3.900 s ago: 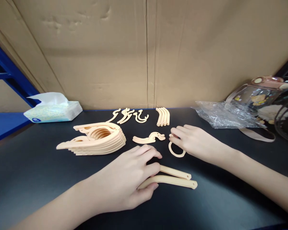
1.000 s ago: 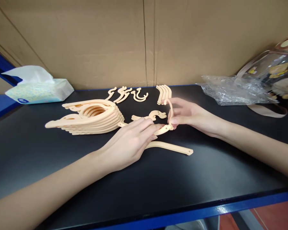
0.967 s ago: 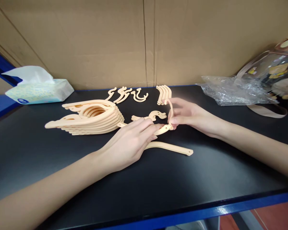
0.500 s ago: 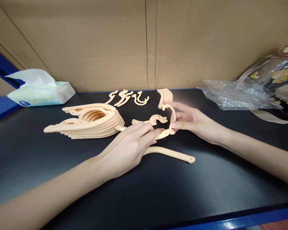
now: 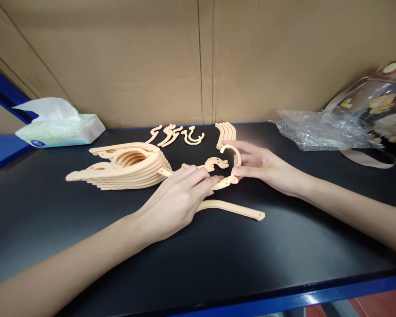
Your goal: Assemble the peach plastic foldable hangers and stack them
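My left hand (image 5: 181, 198) is closed over a cream plastic hanger arm (image 5: 221, 184), whose two ends show on either side of my fingers. In my right hand (image 5: 264, 166), thumb and fingers pinch a curved hanger hook (image 5: 239, 158). The hook's base meets the right end of that arm; whether they are locked together I cannot tell. Nearer to me, a loose hanger arm (image 5: 231, 208) lies partly under my left hand. Just behind the hands rests another hook piece (image 5: 214, 164), its left part hidden by my left fingers.
To the left is a stack of folded cream hangers (image 5: 128, 176). Several loose hooks (image 5: 170, 134) and a row of hanger arms (image 5: 226, 132) lie at the back. A tissue pack (image 5: 62, 130), crumpled clear plastic (image 5: 317, 130) and a transparent bag (image 5: 383, 101) stand along the sides.
The hook in my right hand has tilted slightly, its tip moving a little left. Both hands keep their grip, and the view has shifted slightly.
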A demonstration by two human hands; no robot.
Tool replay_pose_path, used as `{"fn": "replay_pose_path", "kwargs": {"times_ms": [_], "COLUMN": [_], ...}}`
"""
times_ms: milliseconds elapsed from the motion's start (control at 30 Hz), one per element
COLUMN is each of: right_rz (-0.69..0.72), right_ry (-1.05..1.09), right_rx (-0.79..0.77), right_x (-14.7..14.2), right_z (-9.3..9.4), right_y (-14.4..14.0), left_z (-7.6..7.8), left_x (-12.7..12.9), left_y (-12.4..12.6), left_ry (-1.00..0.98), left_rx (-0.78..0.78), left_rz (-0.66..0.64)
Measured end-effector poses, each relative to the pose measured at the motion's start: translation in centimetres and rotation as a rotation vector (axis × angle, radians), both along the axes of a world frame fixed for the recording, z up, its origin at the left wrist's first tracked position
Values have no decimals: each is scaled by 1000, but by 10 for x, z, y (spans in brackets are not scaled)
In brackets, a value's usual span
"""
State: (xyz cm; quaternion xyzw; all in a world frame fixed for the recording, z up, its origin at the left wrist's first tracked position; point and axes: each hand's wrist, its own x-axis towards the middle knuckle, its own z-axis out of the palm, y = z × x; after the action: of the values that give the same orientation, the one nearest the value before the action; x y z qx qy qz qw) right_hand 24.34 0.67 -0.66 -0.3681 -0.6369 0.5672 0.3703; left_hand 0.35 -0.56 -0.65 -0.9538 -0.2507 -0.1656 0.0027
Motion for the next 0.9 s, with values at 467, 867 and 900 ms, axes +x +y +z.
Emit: {"fn": "replay_pose_path", "kwargs": {"times_ms": [467,867,900], "right_rz": [-33,-73,-78], "right_ry": [-34,-68,-76], "right_rx": [25,50,58], "right_x": [-1,-5,-5], "right_z": [1,5,5], "right_y": [0,-3,-4], "left_z": [-1,2,2], "left_x": [3,6,6], "left_y": [-4,-12,-12], "left_ry": [-17,44,63], "left_rx": [96,84,79], "left_rz": [5,40,47]}}
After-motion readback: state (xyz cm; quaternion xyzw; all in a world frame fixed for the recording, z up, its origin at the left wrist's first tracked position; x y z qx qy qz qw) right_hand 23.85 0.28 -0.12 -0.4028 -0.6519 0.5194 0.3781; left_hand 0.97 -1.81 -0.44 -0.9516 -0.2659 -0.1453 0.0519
